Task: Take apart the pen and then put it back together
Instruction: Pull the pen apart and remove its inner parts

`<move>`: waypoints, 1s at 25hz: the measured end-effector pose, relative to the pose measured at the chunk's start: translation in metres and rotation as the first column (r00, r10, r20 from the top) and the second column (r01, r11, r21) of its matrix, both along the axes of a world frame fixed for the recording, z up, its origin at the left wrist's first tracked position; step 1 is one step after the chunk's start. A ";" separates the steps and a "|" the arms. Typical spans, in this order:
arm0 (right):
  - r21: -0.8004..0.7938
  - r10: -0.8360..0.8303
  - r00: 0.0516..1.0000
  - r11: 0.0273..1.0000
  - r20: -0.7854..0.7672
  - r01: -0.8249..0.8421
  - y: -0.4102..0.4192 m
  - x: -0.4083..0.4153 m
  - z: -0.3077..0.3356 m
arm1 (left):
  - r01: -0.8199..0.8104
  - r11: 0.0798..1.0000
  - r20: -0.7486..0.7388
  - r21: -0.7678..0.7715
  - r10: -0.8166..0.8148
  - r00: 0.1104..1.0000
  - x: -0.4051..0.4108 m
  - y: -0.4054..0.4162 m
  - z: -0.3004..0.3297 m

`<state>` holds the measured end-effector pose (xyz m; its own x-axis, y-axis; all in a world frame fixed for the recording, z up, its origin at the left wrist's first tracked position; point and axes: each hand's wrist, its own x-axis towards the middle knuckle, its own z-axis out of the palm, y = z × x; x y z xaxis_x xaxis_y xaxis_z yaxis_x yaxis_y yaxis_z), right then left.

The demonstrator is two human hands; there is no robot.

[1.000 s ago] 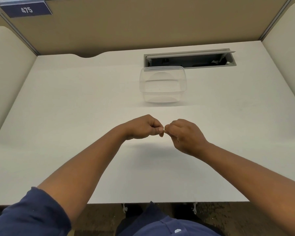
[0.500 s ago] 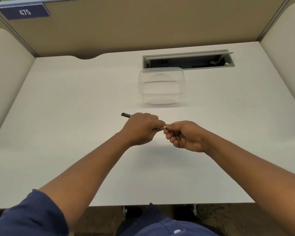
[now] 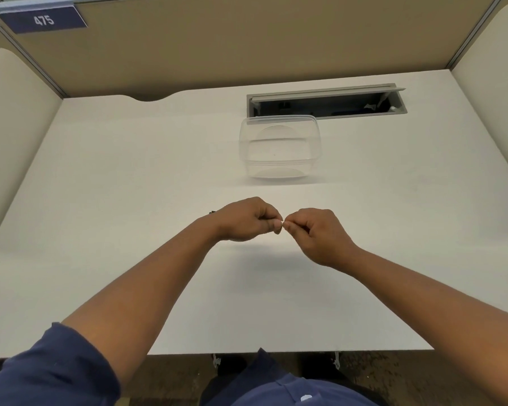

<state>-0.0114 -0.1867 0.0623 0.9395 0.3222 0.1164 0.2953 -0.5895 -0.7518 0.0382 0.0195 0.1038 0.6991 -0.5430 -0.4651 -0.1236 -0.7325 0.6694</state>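
Left hand (image 3: 247, 219) curling closed around pen (image 3: 212, 212), dark tip peeking out beside wrist, frame centre. Right hand (image 3: 320, 235) pinching small pale pen part (image 3: 282, 221) at fingertips, touching left thumb. Both hovering over white desk (image 3: 129, 186). Clear container (image 3: 279, 146) sitting above them.
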 end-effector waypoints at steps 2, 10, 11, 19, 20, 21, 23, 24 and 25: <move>-0.216 0.155 0.918 0.973 0.366 -0.079 -0.006 0.003 -0.007 | -0.042 0.994 -0.126 -0.099 0.030 0.992 0.000 0.001 0.000; 0.257 0.012 0.777 0.947 -0.630 0.194 0.004 0.004 0.015 | 0.003 0.995 0.220 0.097 -0.024 0.975 -0.007 0.001 -0.008; 0.313 0.054 0.658 0.907 -0.751 0.283 0.004 0.005 0.019 | 0.020 0.994 0.305 0.105 -0.051 0.951 -0.009 0.001 -0.010; 0.250 -0.016 0.664 0.920 -0.747 0.303 0.006 0.010 0.021 | 0.073 0.988 0.433 0.135 -0.125 0.893 -0.012 0.001 -0.015; 0.209 -0.053 0.728 0.941 -0.684 0.265 0.007 0.008 0.020 | 0.053 0.989 0.375 0.139 -0.102 0.922 -0.010 0.000 -0.014; 0.161 -0.081 0.785 0.961 -0.614 0.226 0.008 0.006 0.017 | 0.034 0.989 0.310 0.145 -0.078 0.948 -0.008 -0.001 -0.011; 0.059 -0.093 0.905 0.990 -0.414 0.128 0.010 0.002 0.011 | 0.025 0.989 0.166 0.146 -0.050 0.985 -0.004 -0.001 -0.005; 0.004 -0.059 0.966 0.998 -0.253 0.062 0.009 0.001 0.006 | 0.024 0.994 0.083 0.111 -0.033 0.996 -0.002 0.000 -0.004; -0.068 -0.002 0.998 0.998 -0.059 -0.002 0.007 0.000 0.001 | 0.009 0.999 0.000 0.052 -0.009 1.000 0.000 0.003 -0.003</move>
<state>-0.0110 -0.1793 0.0631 0.9442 0.3272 0.0384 0.2513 -0.6398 -0.7263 0.0377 0.0221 0.1004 0.6942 -0.5246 -0.4929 -0.1306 -0.7652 0.6304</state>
